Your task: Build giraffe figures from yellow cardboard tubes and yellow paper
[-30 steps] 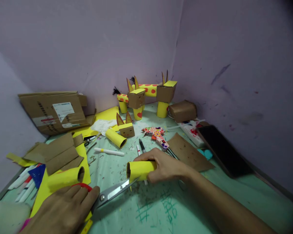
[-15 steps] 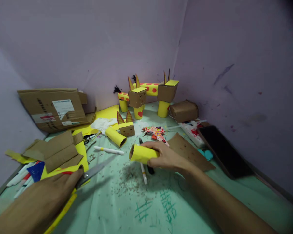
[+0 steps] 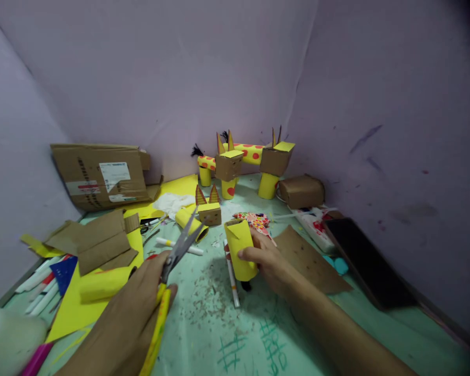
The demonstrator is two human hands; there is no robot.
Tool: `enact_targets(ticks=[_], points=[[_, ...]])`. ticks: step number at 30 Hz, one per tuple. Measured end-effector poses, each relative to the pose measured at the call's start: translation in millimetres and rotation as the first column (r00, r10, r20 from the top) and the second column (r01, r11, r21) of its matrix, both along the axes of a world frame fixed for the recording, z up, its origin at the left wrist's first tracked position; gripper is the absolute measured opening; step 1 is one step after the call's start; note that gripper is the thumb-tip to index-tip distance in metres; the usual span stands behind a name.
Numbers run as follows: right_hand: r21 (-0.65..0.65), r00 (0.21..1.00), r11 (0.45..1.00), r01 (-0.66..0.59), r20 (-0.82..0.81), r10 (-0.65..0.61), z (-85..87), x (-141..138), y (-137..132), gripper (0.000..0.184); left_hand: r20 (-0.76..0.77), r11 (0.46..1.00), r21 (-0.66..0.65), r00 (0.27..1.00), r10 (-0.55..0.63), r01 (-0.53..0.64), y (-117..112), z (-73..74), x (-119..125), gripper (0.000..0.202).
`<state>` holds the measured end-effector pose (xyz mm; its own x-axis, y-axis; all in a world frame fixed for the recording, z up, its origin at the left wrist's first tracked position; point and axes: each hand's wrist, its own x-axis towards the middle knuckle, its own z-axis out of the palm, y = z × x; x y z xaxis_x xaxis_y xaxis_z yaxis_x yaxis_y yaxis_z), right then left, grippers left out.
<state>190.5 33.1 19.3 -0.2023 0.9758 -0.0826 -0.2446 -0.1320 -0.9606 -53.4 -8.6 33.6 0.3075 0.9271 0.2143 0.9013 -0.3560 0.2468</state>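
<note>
My left hand (image 3: 135, 300) is closed on a pair of scissors (image 3: 177, 251) with yellow handles, their blades slightly apart and pointing up and away. My right hand (image 3: 270, 261) grips a yellow paper-covered tube (image 3: 239, 248), tilted nearly upright with its open end at the top. Beneath that tube lie a white marker (image 3: 233, 284) and part of a dark pen. Beyond the scissors' tips are a second yellow tube (image 3: 183, 216) and a small cardboard box head (image 3: 210, 216) with striped ears. A third yellow tube (image 3: 102, 284) rests just left of my left hand.
Two spotted giraffe-like figures, a smaller one (image 3: 229, 167) and a larger one (image 3: 274, 162), stand at the back. A cardboard box (image 3: 90, 193) leans at left. On the right lie a cardboard sheet (image 3: 305, 256) and a phone (image 3: 370, 261). Shavings (image 3: 211, 308) litter the middle.
My left hand has brought the scissors up and rightward, their blades now visibly parted. My right hand has turned the yellow tube from lying sideways to nearly upright. The view has shifted slightly.
</note>
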Motion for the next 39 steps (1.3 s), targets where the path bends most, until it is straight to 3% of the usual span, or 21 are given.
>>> enact_targets(ticks=[3, 7, 11, 16, 19, 23, 25, 31, 35, 39], points=[[0.089, 0.994, 0.996, -0.026, 0.110, 0.016, -0.5, -0.6, -0.5, 0.033, -0.071, 1.000, 0.015, 0.997, -0.014, 0.015, -0.7, 2.3, 11.4, 0.053], [0.161, 0.969, 0.986, -0.047, 0.248, 0.006, -1.8, -4.4, -3.3, 0.037, -0.104, 0.995, 0.089, 0.994, -0.045, 0.054, -1.9, -15.6, 16.5, 0.060], [0.172, 0.965, 0.983, -0.058, 0.260, 0.012, -3.4, -7.7, -4.2, 0.037, -0.128, 0.997, 0.069, 0.992, -0.024, 0.033, -4.6, -23.6, 16.1, 0.063], [0.204, 0.957, 0.977, -0.059, 0.292, -0.004, -5.4, -8.8, -3.5, 0.028, -0.202, 0.998, -0.061, 0.979, -0.034, 0.022, -6.1, -14.6, 20.3, 0.065], [0.214, 0.945, 0.975, -0.053, 0.328, -0.021, -6.1, -9.3, -4.5, 0.034, -0.324, 0.993, -0.115, 0.945, -0.033, -0.005, -4.1, -5.8, 25.2, 0.064], [0.158, 0.945, 0.987, -0.015, 0.326, -0.037, -5.2, -9.7, -5.7, 0.042, -0.477, 0.996, -0.086, 0.879, -0.014, -0.031, -1.9, 2.6, 29.6, 0.064], [0.145, 0.951, 0.989, -0.022, 0.308, -0.024, -4.1, -9.7, -5.9, 0.040, -0.465, 0.997, -0.071, 0.885, -0.018, -0.016, -2.8, 2.3, 29.1, 0.063], [0.253, 0.935, 0.967, -0.017, 0.347, -0.075, -6.8, -10.8, -8.3, 0.041, -0.168, 0.981, -0.187, 0.982, -0.089, 0.057, -8.4, -4.8, 22.0, 0.062], [0.297, 0.905, 0.955, -0.014, 0.410, -0.114, -9.9, -12.3, -10.9, 0.048, -0.169, 0.988, -0.143, 0.981, -0.091, 0.067, -7.7, -2.8, 19.9, 0.057], [0.309, 0.878, 0.951, -0.024, 0.461, -0.128, -9.3, -13.5, -11.5, 0.052, -0.276, 0.991, -0.118, 0.956, -0.094, 0.064, -5.7, -1.5, 20.9, 0.056]])
